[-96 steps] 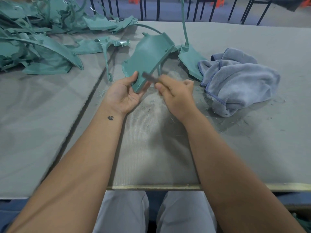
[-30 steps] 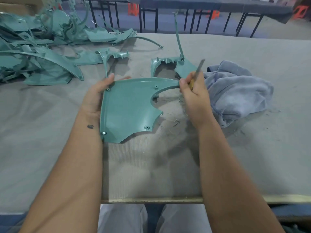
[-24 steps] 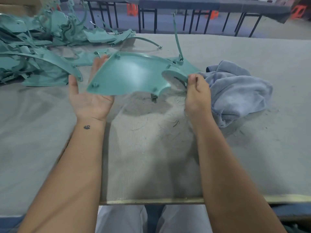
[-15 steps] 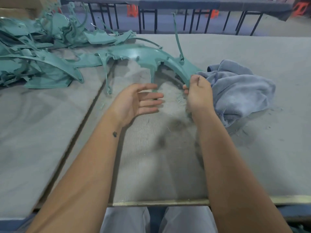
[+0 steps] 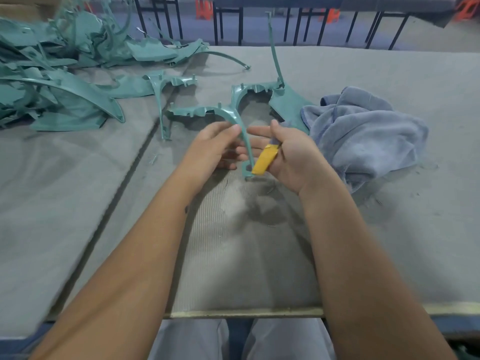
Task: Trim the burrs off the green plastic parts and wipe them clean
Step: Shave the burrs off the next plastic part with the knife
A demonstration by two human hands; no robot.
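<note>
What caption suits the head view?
Left hand steadies a curved green part; right hand holds a yellow knife beside a blue cloth.

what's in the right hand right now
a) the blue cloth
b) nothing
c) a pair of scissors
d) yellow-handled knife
d: the right hand cradles the yellow-handled knife, while the blue cloth lies on the table beside it.

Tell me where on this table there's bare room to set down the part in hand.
Free: the near left of the table, below the pile of green parts; the near right, in front of the blue cloth; and the far right behind the cloth. Crowded: the far left under the pile, and the middle, where a green part lies beside the cloth.
</note>
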